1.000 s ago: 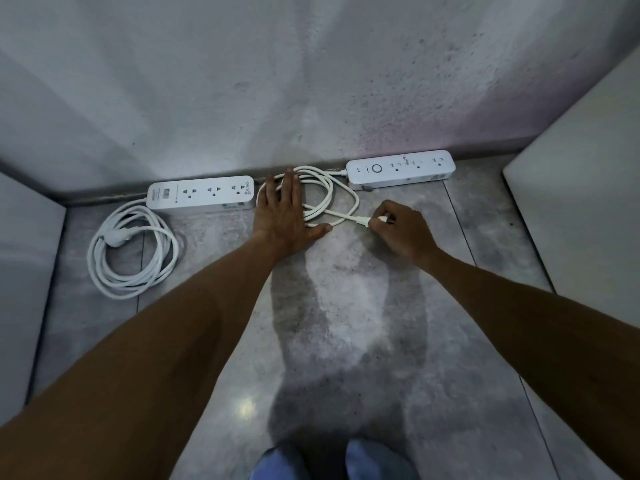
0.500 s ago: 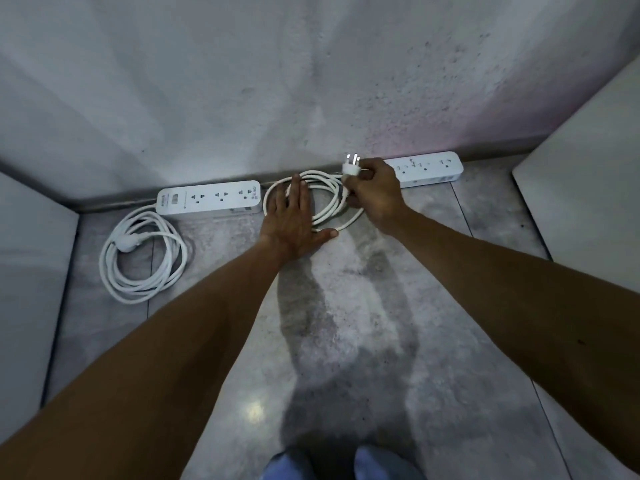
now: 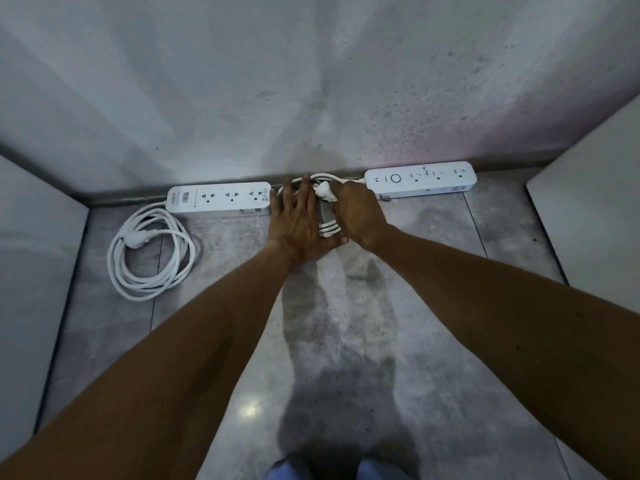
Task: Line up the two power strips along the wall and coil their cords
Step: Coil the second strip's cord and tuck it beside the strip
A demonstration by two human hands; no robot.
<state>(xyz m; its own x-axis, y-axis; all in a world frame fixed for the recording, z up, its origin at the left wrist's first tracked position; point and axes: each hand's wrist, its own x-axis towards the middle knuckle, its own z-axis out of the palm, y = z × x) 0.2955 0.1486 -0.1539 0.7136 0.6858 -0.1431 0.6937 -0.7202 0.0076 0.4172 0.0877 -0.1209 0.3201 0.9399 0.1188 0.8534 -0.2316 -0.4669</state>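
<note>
At the frame's centre two white strips [image 3: 219,201] [image 3: 420,179] are lying against a pale grey, dark-speckled wall [image 3: 311,81]. A white cord [image 3: 152,258] is showing at left on the mottled grey floor [image 3: 346,341], while blue fabric [image 3: 332,471] is peeking in at bottom centre.

Two white strips flat along wall: left strip [image 3: 219,201], cord coiled [image 3: 152,252]; right strip [image 3: 420,179], coil [image 3: 329,226] under hands.
</note>
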